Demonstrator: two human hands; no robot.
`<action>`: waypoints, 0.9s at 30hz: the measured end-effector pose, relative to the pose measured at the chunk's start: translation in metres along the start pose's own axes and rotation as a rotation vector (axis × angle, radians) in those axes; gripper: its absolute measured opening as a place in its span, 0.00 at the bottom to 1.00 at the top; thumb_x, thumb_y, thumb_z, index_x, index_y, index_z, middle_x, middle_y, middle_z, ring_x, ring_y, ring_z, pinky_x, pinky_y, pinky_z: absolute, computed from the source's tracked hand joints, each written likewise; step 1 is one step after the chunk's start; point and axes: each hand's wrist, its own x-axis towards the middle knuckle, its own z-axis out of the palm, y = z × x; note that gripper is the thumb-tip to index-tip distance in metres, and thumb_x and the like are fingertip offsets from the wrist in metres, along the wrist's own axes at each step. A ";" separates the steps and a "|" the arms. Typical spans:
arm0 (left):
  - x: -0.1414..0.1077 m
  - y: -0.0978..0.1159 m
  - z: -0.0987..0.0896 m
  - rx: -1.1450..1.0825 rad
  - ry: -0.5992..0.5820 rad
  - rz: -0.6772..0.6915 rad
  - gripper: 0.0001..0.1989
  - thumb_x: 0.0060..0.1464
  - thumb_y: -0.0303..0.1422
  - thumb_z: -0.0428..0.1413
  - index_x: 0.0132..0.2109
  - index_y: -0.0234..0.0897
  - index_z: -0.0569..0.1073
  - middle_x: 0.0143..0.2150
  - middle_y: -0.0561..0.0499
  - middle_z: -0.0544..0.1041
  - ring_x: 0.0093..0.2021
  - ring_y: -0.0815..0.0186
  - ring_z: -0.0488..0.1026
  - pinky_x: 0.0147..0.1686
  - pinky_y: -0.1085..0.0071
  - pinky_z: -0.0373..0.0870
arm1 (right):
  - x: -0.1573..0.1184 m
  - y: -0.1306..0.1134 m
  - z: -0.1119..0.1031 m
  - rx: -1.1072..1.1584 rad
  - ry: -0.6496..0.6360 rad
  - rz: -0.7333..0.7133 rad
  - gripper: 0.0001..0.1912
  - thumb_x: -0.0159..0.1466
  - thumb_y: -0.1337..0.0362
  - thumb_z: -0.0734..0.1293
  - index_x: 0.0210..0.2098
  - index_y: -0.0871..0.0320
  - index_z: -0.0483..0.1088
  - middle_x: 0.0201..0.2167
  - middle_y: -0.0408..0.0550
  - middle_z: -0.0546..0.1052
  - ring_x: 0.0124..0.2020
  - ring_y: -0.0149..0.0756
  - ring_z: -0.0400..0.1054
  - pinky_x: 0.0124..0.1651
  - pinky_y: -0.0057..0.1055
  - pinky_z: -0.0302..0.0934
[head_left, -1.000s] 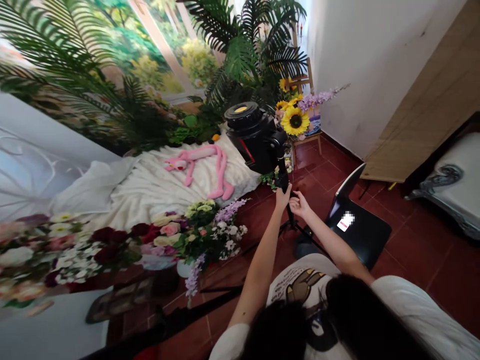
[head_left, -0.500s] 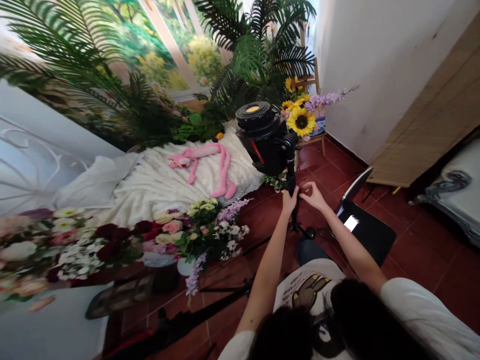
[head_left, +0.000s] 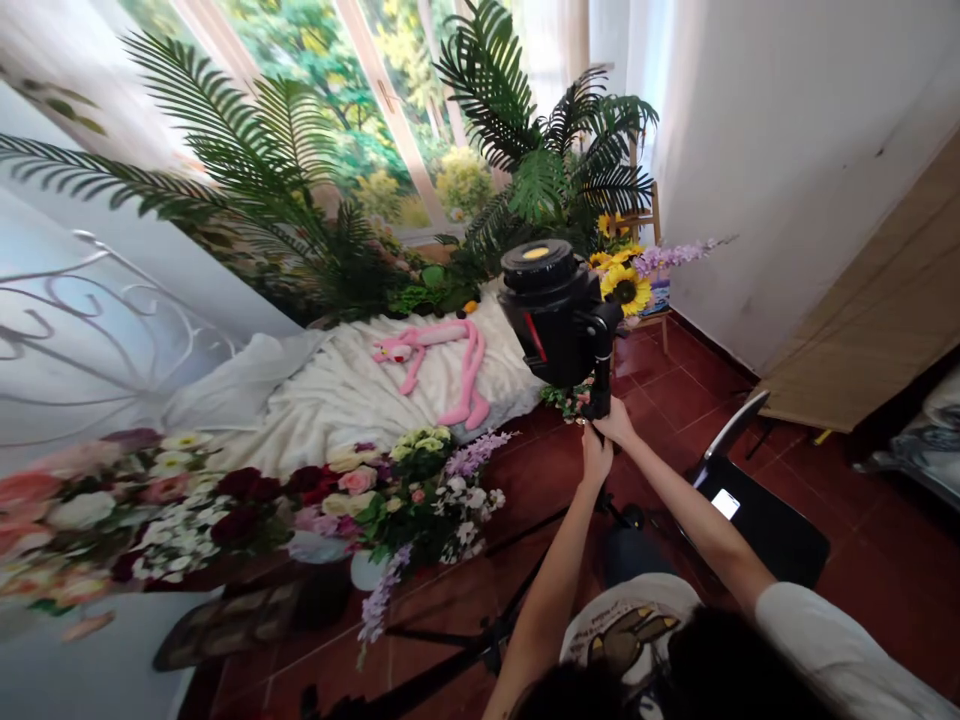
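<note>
A black studio light (head_left: pixel 546 315) with a round capped top is mounted on a black light stand (head_left: pixel 598 392). Just under the mount, my right hand (head_left: pixel 618 424) is closed around the stand's upper pole. My left hand (head_left: pixel 597 456) wraps the pole slightly lower, close to the right one. Parts of the fingers on both hands are hidden behind the pole and each other. Further down, the stand's legs and base are partly in view by my knee.
A black chair (head_left: pixel 780 525) with a lit phone (head_left: pixel 725 503) stands at right. A pink plush toy (head_left: pixel 469 375) lies on a white fur blanket (head_left: pixel 322 400). Flowers (head_left: pixel 352 500) line the left, and black tripod legs (head_left: pixel 442 637) cross the red-tiled floor.
My right hand has moved from beside the pole onto it, above the left hand. My left hand sits lower on the pole. The view has shifted, so the scene appears lower and further right.
</note>
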 end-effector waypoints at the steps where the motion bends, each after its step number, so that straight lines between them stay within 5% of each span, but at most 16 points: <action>1: -0.001 0.000 0.000 0.001 0.007 -0.007 0.21 0.57 0.36 0.52 0.56 0.35 0.63 0.56 0.38 0.70 0.58 0.57 0.67 0.59 0.56 0.60 | 0.002 -0.008 0.001 -0.022 0.011 -0.064 0.07 0.49 0.69 0.69 0.29 0.57 0.74 0.29 0.45 0.78 0.40 0.41 0.72 0.42 0.34 0.68; 7: -0.004 -0.004 0.005 -0.001 0.036 -0.063 0.23 0.61 0.43 0.46 0.58 0.36 0.63 0.57 0.39 0.68 0.62 0.58 0.62 0.63 0.59 0.54 | 0.016 -0.048 0.005 -0.127 0.051 -0.242 0.09 0.51 0.65 0.70 0.32 0.60 0.74 0.30 0.46 0.78 0.37 0.40 0.72 0.42 0.35 0.68; 12: -0.001 -0.005 0.008 0.022 0.045 -0.053 0.22 0.62 0.44 0.44 0.55 0.34 0.65 0.55 0.36 0.70 0.58 0.56 0.66 0.60 0.57 0.59 | 0.019 -0.054 0.005 -0.115 0.089 -0.214 0.13 0.51 0.62 0.72 0.36 0.61 0.73 0.31 0.48 0.77 0.39 0.42 0.71 0.38 0.33 0.67; 16: 0.001 -0.003 0.008 0.005 0.060 -0.044 0.21 0.61 0.43 0.46 0.55 0.35 0.65 0.56 0.37 0.69 0.59 0.57 0.65 0.61 0.58 0.57 | 0.005 -0.051 -0.016 -0.147 0.006 -0.243 0.19 0.50 0.59 0.74 0.40 0.58 0.73 0.35 0.48 0.77 0.42 0.42 0.70 0.42 0.33 0.66; 22: 0.001 0.005 0.005 -0.028 0.026 -0.065 0.18 0.60 0.46 0.46 0.48 0.38 0.68 0.46 0.43 0.74 0.48 0.60 0.71 0.54 0.61 0.63 | -0.058 0.001 -0.071 -0.389 -0.061 -0.176 0.12 0.57 0.54 0.71 0.34 0.54 0.71 0.30 0.44 0.75 0.32 0.34 0.67 0.39 0.29 0.60; 27: 0.001 0.010 0.002 -0.052 -0.006 -0.051 0.18 0.60 0.46 0.47 0.47 0.39 0.68 0.43 0.45 0.74 0.46 0.61 0.71 0.53 0.61 0.63 | -0.086 0.053 -0.062 -0.362 -0.050 -0.016 0.14 0.60 0.49 0.66 0.27 0.52 0.69 0.25 0.42 0.73 0.29 0.34 0.66 0.34 0.27 0.56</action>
